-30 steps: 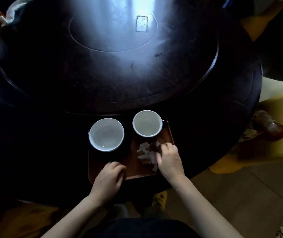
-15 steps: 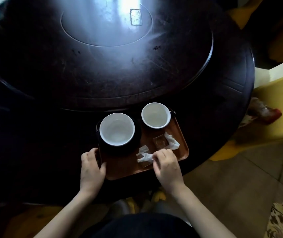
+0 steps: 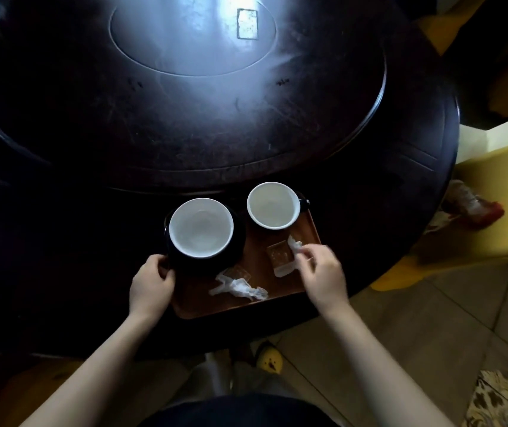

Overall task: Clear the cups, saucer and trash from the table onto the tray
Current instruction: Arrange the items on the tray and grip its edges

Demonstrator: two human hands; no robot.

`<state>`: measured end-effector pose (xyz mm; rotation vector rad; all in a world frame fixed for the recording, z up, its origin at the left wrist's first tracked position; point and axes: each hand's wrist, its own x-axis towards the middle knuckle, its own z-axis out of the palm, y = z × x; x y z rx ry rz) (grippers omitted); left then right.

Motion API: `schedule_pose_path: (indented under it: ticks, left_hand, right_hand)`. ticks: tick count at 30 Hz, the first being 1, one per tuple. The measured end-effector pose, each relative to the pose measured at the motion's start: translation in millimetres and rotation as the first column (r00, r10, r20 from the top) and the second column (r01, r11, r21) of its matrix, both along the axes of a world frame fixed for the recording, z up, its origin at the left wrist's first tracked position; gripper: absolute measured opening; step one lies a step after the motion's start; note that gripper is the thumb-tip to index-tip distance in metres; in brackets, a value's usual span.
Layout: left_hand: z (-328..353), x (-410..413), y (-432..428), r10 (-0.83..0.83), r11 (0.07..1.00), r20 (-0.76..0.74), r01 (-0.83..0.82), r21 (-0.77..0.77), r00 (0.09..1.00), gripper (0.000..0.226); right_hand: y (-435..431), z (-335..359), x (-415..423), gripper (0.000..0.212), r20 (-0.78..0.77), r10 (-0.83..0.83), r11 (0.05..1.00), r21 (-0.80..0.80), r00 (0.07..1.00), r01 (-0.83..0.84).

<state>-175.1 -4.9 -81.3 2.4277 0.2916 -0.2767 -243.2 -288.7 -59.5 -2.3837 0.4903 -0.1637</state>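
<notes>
A brown wooden tray (image 3: 203, 306) lies at the near edge of the dark round table (image 3: 185, 118). On it stand a large white-lined cup (image 3: 201, 232) on a dark saucer (image 3: 238, 245) and a smaller cup (image 3: 272, 205). Crumpled white wrappers (image 3: 239, 286) lie on the tray's front part; a clear packet (image 3: 280, 257) lies near the right side. My left hand (image 3: 151, 286) grips the tray's left edge beside the saucer. At the tray's right side, my right hand (image 3: 320, 274) is blurred, its fingertips at the packet.
A small rectangular card (image 3: 247, 24) lies on the table's inner turntable. Yellow furniture (image 3: 493, 195) and a red-and-white item (image 3: 471, 208) are to the right. Tiled floor (image 3: 416, 328) and a patterned rug (image 3: 505, 399) lie at the lower right.
My right hand moved from the crumpled wrappers to the right, up to the clear packet. My left hand shifted from the tray's front edge to its left edge.
</notes>
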Motion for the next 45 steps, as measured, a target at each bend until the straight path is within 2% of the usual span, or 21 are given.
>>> schedule_pose_path:
  ticks: [2,3,6,10,14,17,22,27,30,34,38,41,45]
  left_hand:
    - [-1,0,-1,0.010,1.000,0.007,-0.010,-0.011,1.000,0.030]
    - [0,1,-2,0.020,1.000,0.013,-0.019,-0.015,1.000,0.029]
    - [2,1,-6,0.087,0.996,0.041,-0.086,-0.032,0.995,0.030]
    - [5,0,-18,0.147,0.989,0.138,-0.142,-0.043,0.980,0.034]
    - [3,7,-24,0.224,0.974,0.123,-0.217,-0.063,0.967,0.034]
    - [1,7,-27,0.244,0.969,0.116,-0.237,-0.065,0.963,0.034]
    - [5,0,-40,0.211,0.977,0.124,-0.206,-0.046,0.970,0.037]
    - [8,-3,-31,0.146,0.987,0.172,-0.156,0.046,0.974,0.032]
    - [4,3,-18,0.168,0.979,0.076,-0.175,0.105,0.983,0.033]
    - [0,18,-15,0.081,0.966,-0.056,-0.065,0.250,0.995,0.027]
    - [-1,31,-19,-0.041,0.911,-0.094,0.076,0.405,0.995,0.026]
    - [-2,33,-16,-0.056,0.904,-0.060,0.076,0.420,0.997,0.025]
    - [-3,31,-15,-0.024,0.931,-0.023,0.031,0.363,0.999,0.025]
  right_hand:
    - [-38,-2,16,0.028,-0.184,-0.159,0.987,-0.043,0.970,0.154]
    - [-53,-4,25,0.031,-0.270,-0.182,0.983,-0.058,0.945,0.173]
    - [-75,-7,48,0.031,-0.415,-0.130,0.991,-0.044,0.901,0.123]
    - [-78,-7,69,0.032,-0.480,-0.039,0.991,-0.129,0.876,-0.026]
    - [-76,-8,71,0.037,-0.456,0.037,0.981,-0.154,0.889,-0.119]
    - [-71,-9,68,0.033,-0.453,0.105,0.965,-0.170,0.885,-0.202]
    - [-73,-12,68,0.029,-0.455,0.111,0.970,-0.142,0.883,-0.195]
    - [-77,-15,70,0.027,-0.445,0.141,0.971,-0.115,0.885,-0.212]
    - [-77,-16,71,0.028,-0.446,0.130,0.969,-0.132,0.885,-0.209]
    - [-75,-15,82,0.038,-0.492,0.103,0.958,-0.186,0.865,-0.220]
    - [-73,-14,89,0.038,-0.494,0.130,0.924,-0.255,0.860,-0.286]
    - [-69,-16,86,0.036,-0.450,0.116,0.919,-0.290,0.885,-0.268]
    - [-64,-18,78,0.033,-0.355,0.064,0.937,-0.302,0.933,-0.179]
